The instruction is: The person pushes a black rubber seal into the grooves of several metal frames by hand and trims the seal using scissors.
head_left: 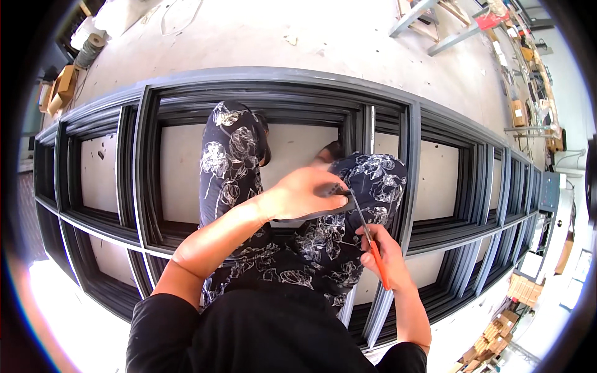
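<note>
Over my right knee, my left hand is closed in a pinch on a thin dark strip. The strip runs from the fingertips back under the hand toward my lap. My right hand grips orange-handled scissors with their blades pointing up and away from me. The blades lie right beside the strip's end at my left fingertips. Whether they touch it, I cannot tell. Part of the handle is hidden by my fingers.
I sit on a stack of long dark metal frames with crossbars and openings, my legs in patterned trousers. On the floor at the left is a cardboard box. Metal stands rise at the far right, and stacked cartons sit at lower right.
</note>
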Available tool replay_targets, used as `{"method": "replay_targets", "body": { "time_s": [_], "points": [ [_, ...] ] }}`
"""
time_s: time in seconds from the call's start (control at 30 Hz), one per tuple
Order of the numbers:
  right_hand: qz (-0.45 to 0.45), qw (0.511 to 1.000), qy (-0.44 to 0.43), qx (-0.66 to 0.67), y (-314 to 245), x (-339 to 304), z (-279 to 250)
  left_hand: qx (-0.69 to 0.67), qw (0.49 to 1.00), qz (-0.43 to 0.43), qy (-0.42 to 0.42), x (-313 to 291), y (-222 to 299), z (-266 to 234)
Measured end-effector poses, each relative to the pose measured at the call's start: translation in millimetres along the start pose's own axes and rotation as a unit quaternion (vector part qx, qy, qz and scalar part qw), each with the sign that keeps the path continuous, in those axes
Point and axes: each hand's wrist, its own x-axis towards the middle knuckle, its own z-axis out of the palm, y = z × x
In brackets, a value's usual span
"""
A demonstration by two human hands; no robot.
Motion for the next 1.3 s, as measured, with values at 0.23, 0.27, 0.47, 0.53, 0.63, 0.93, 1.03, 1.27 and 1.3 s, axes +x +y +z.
{"method": "replay_targets", "body": {
  "time_s": [0.23, 0.27, 0.47, 0.53, 0.63, 0.93, 1.03, 1.27, 1.3],
  "points": [
    [-0.028, 0.999, -0.010, -0.038, -17.1, 17.9, 12.2, -0.009, 0.999, -0.001, 0.043, -13.4, -7.2, -8.0],
    [-0.031, 0.998, -0.005, -0.046, -18.5, 18.2, 13.3, -0.010, 0.999, -0.002, 0.044, -13.8, -7.7, -8.7],
    [-0.036, 0.998, 0.005, -0.051, -20.8, 19.0, 15.9, 0.006, 0.998, 0.019, 0.057, -17.8, -5.4, -9.8],
    [-0.038, 0.998, 0.014, -0.039, -20.1, 18.2, 17.7, 0.013, 0.998, 0.021, 0.057, -18.1, -4.6, -9.5],
    [-0.033, 0.999, 0.027, -0.028, -19.5, 15.8, 19.0, 0.007, 0.999, 0.017, 0.051, -18.0, -5.3, -8.3],
    [-0.016, 0.996, 0.033, -0.087, -16.9, 6.4, 14.9, -0.091, 0.995, -0.025, -0.012, -15.9, -5.7, -11.7],
    [-0.029, 0.995, 0.022, -0.089, -15.5, 7.0, 13.3, -0.142, 0.989, -0.034, -0.031, -14.0, -8.4, -11.5],
    [-0.095, 0.986, 0.021, -0.133, -8.6, 15.3, 12.3, -0.154, 0.985, -0.017, -0.070, -14.3, -2.3, -11.2],
    [-0.097, 0.985, 0.023, -0.142, -7.2, 15.3, 12.4, -0.154, 0.985, -0.018, -0.070, -14.2, -2.0, -11.9]
  ]
}}
